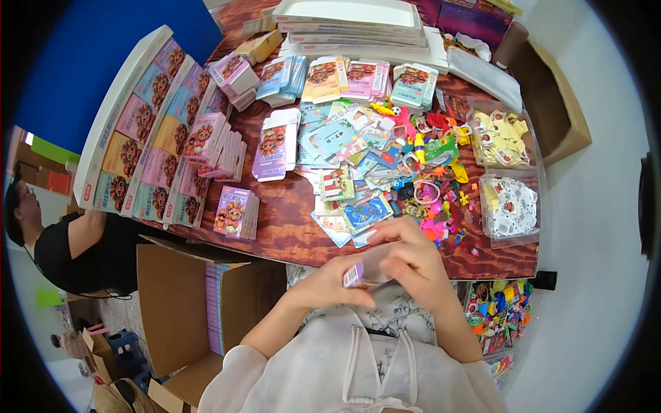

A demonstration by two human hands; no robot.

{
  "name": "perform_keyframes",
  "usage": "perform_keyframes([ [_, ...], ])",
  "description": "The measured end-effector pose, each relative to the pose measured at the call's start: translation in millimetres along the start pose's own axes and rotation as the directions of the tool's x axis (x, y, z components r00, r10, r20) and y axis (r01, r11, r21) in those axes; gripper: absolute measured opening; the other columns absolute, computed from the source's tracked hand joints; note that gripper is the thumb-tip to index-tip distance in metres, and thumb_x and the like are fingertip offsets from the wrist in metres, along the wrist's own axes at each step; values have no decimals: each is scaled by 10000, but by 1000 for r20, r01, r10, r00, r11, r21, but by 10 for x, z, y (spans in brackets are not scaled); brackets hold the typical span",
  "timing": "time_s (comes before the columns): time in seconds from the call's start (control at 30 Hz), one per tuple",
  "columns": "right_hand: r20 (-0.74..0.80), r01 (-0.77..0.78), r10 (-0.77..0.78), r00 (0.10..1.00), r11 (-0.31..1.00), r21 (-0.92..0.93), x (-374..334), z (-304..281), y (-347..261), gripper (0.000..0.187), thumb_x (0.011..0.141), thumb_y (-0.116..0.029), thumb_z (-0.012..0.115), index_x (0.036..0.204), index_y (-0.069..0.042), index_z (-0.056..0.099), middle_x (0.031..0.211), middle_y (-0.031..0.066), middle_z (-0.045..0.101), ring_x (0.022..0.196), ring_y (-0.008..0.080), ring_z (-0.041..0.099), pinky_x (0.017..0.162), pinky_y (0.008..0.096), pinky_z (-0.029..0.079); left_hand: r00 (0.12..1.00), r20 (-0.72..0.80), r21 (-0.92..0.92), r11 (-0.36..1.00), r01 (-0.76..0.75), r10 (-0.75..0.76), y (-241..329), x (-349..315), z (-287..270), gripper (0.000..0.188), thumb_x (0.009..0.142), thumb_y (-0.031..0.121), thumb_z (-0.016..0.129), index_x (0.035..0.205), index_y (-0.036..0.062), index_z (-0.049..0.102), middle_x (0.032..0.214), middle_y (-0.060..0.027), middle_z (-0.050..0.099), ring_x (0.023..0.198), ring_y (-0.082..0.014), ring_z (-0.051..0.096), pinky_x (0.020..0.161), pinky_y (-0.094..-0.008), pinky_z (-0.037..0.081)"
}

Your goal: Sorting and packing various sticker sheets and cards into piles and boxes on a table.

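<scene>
My left hand (330, 283) and my right hand (412, 256) meet just in front of the near edge of the wooden table (289, 213), close to my chest. Between them they hold a small pale purple carton (365, 272). The left fingers pinch its lower end while the right hand cups over its top. Straight ahead on the table lies a loose heap of picture cards (351, 158) and beside it a pile of small bright plastic toys (430, 172).
Stacks of flat printed cartons (272, 144) fill the table's left and back. White trays (131, 131) hold filled boxes at far left. Two clear tubs (509, 206) of stickers stand right. An open cardboard box (206, 310) sits below left. Another person (62, 241) sits at far left.
</scene>
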State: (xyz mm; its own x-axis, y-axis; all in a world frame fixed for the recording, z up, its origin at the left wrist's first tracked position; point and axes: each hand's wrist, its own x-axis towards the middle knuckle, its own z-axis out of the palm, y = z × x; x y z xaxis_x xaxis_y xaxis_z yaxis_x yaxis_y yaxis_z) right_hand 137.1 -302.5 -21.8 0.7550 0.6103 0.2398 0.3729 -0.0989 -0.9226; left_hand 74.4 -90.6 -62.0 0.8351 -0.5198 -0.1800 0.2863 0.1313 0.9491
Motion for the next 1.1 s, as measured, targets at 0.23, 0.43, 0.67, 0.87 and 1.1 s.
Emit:
perform_keyframes([
  [0.23, -87, -173, 236, 968, 877, 449, -33, 108, 28, 314, 953, -200, 634, 1181, 15, 651, 1199, 128, 561, 1154, 222, 537, 967, 334, 442, 992, -127, -334, 942, -48, 6, -250, 25, -3, 667, 920, 456, 693, 1361, -13, 520, 1263, -95, 635, 1156, -176, 603, 990, -351, 488],
  [0.43, -122, -226, 324, 938, 840, 493, 31, 209, -42, 255, 922, -26, 634, 1173, 19, 648, 1123, 81, 585, 1046, 153, 577, 868, 260, 463, 979, -194, -384, 914, -128, 55, -309, 137, 93, 771, 920, 596, 604, 1379, -14, 495, 1290, -98, 619, 1168, -184, 603, 991, -357, 493],
  [0.67, -186, -96, 128, 974, 981, 170, 20, 61, 142, 111, 878, -4, 681, 988, -3, 694, 881, 53, 628, 757, 140, 562, 664, 274, 440, 985, -163, -433, 892, -127, 62, -348, 185, 85, 758, 923, 590, 597, 1372, -14, 505, 1289, -93, 619, 1150, -172, 604, 981, -335, 492],
  [0.87, -360, -166, 182, 915, 983, 75, 6, 4, 235, 75, 902, -47, 675, 936, 18, 687, 817, 49, 605, 777, 122, 551, 699, 258, 430, 907, -422, -273, 954, -127, 0, -141, 188, 74, 354, 1025, 154, 555, 1331, -25, 556, 1160, -78, 666, 1045, -121, 623, 929, -277, 493],
  [1.1, -371, -132, 326, 870, 878, 461, -22, 112, 256, 230, 912, 23, 650, 1136, 44, 604, 1083, 76, 626, 971, 148, 614, 855, 277, 498, 828, -481, 299, 941, -155, 289, 167, 167, 260, 446, 910, -63, 649, 1341, -1, 553, 1118, -90, 650, 1006, -129, 638, 858, -279, 534],
])
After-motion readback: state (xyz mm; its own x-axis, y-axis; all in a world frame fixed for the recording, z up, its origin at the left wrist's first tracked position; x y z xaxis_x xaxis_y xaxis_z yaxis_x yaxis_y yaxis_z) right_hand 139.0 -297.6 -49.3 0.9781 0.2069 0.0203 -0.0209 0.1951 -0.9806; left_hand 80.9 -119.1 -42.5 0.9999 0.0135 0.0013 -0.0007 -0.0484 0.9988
